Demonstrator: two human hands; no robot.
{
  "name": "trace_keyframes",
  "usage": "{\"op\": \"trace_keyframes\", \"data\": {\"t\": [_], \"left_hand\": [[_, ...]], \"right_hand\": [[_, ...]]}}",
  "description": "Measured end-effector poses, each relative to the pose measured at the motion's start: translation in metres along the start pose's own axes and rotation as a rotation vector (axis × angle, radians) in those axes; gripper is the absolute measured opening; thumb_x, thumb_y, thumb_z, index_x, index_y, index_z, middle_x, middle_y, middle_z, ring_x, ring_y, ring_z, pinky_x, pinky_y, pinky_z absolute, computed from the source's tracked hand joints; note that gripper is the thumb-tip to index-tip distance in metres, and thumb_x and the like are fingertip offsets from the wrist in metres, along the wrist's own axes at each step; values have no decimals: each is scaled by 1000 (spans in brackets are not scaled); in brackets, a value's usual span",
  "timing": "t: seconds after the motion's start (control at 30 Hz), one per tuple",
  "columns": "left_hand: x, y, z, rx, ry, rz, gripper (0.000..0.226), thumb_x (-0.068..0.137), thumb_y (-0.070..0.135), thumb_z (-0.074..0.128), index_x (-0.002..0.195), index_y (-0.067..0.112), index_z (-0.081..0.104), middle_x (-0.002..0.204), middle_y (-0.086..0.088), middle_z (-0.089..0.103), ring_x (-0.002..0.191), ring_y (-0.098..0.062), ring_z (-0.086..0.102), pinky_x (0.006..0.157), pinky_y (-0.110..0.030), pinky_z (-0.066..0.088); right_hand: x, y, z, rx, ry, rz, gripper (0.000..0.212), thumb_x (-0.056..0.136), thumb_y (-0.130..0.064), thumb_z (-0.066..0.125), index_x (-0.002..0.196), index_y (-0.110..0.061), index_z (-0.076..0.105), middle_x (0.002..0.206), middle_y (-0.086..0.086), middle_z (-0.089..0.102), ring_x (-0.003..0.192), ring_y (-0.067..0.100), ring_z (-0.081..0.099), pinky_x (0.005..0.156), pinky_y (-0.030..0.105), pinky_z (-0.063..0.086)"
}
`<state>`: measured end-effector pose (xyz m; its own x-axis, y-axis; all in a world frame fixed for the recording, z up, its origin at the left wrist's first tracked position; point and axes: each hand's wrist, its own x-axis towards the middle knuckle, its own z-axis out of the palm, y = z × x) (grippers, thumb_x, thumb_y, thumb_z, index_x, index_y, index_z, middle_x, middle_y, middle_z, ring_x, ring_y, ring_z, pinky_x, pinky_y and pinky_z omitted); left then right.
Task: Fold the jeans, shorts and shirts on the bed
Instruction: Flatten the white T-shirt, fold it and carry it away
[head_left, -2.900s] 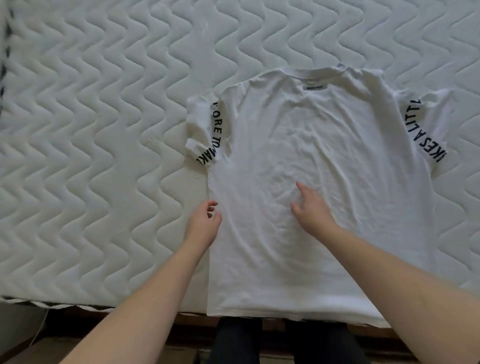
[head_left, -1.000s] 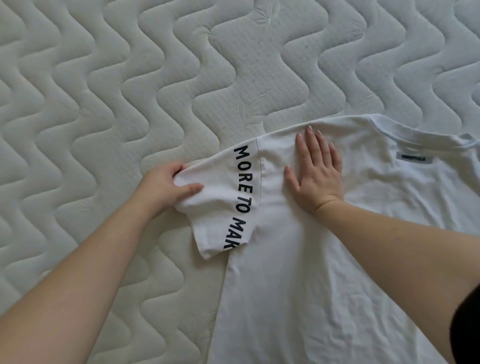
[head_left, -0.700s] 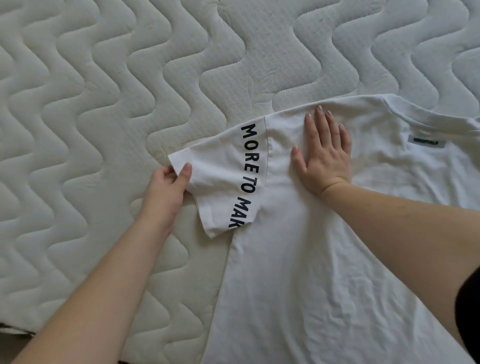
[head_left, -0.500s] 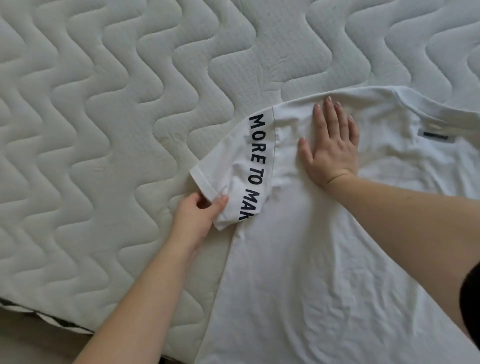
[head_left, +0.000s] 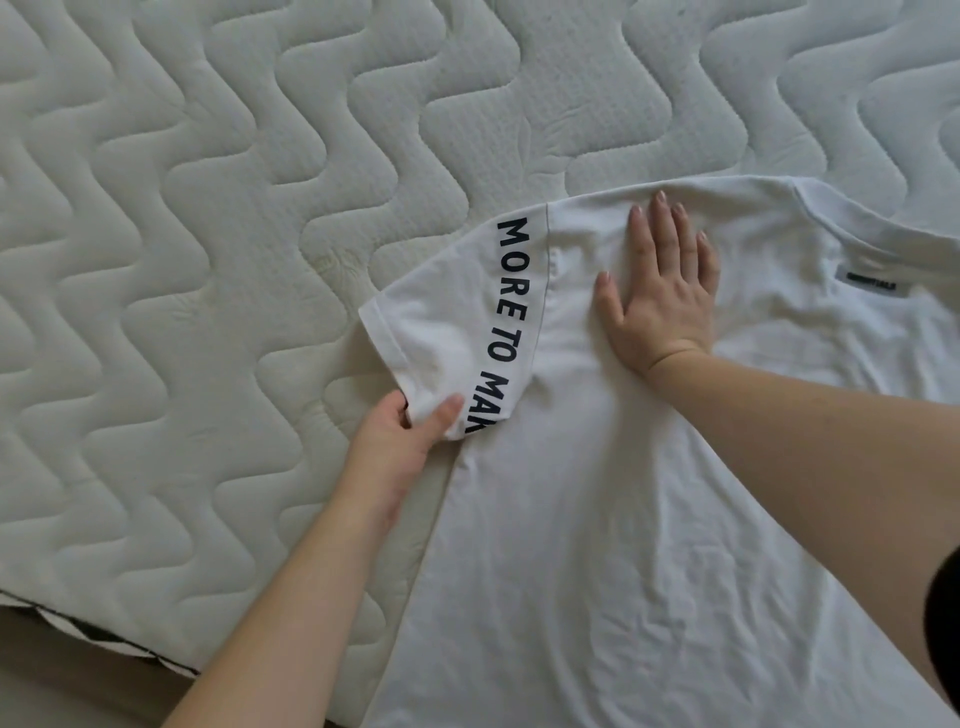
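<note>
Left hand: lower corner of sleeve pinched between thumb and fingers. Right hand: fingers straight, palm pressed flat on shoulder area of white shirt. Shirt spread on quilted mattress. Sleeve printed "MORE TO MAK", rest hidden. Neck label unreadable.

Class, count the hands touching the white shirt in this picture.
2. The left hand pinches the sleeve corner; the right hand lies flat near the shoulder of the shirt.
</note>
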<state>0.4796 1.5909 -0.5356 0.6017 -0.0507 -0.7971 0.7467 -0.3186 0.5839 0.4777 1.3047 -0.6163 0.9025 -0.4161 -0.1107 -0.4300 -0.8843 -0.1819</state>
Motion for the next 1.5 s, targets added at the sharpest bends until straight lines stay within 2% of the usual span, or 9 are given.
{"op": "trace_keyframes", "data": {"t": [0.13, 0.27, 0.4, 0.53, 0.63, 0.8, 0.97, 1.2, 1.5], "left_hand": [[-6, -6, 3, -114, 104, -34, 24, 88, 11, 70, 108, 16, 60, 88, 1, 76, 64, -11, 70, 50, -22, 51], [-9, 2, 2, 145, 37, -272, 27, 85, 31, 74, 100, 15, 57, 62, -2, 66, 39, -12, 52, 41, -22, 45], [0, 15, -17, 949, 219, -61, 49, 80, 67, 59, 73, 19, 54, 61, 2, 61, 65, -25, 62, 59, -32, 45], [24, 49, -26, 673, 443, 419, 31, 89, 44, 61, 101, 16, 57, 94, -4, 60, 89, -27, 57, 78, -37, 45], [58, 82, -28, 819, 273, 337, 37, 89, 39, 65, 117, 14, 60, 119, -15, 52, 110, -30, 52, 103, -38, 40], [76, 125, -26, 1019, -59, 214, 24, 75, 26, 78, 73, 23, 54, 85, -1, 54, 80, -20, 50, 66, -28, 40], [71, 126, -32, 744, -183, 104, 47, 75, 15, 79, 112, 28, 54, 90, -5, 67, 81, -26, 65, 74, -37, 53], [65, 103, -31, 1003, 493, 575, 45, 76, 12, 68, 118, 19, 58, 108, -12, 56, 103, -36, 51, 85, -44, 41], [13, 41, 55, 1139, 52, 991, 37, 85, 18, 54, 121, 11, 62, 125, -6, 59, 122, -27, 53, 99, -39, 37]], "right_hand": [[0, 0, 0, 0, 8, -2, 70, 95, -54, 31, 155, -23, 13, 164, 2, 11, 150, 17, 4, 119, 33, -6], [0, 0, 1, 0, 9, -1, 70, 95, -53, 31, 155, -23, 14, 163, 2, 12, 150, 17, 4, 119, 32, -6], [0, 0, 0, 1, 6, -1, 70, 95, -53, 31, 155, -22, 13, 163, 2, 11, 150, 17, 3, 119, 33, -6], [0, 0, 0, -2, 3, 0, 70, 95, -53, 30, 155, -22, 12, 164, 2, 10, 150, 17, 2, 120, 34, -7], [0, -1, -1, -5, -9, 2, 70, 95, -53, 30, 155, -22, 11, 164, 2, 9, 150, 17, 2, 120, 33, -8], [-1, -1, 0, -17, -18, 4, 70, 95, -53, 29, 156, -22, 11, 164, 1, 8, 151, 16, 0, 120, 37, -4], [0, 0, 0, -28, -23, 9, 70, 96, -53, 29, 156, -22, 11, 164, 1, 8, 150, 15, -1, 120, 36, -4], [0, 0, 2, -34, -22, 9, 70, 95, -53, 30, 155, -22, 12, 164, 2, 9, 151, 17, 1, 121, 37, -2], [1, -1, 1, -29, -12, -10, 70, 94, -51, 32, 155, -21, 15, 163, 3, 12, 150, 18, 7, 121, 38, 1]]}}
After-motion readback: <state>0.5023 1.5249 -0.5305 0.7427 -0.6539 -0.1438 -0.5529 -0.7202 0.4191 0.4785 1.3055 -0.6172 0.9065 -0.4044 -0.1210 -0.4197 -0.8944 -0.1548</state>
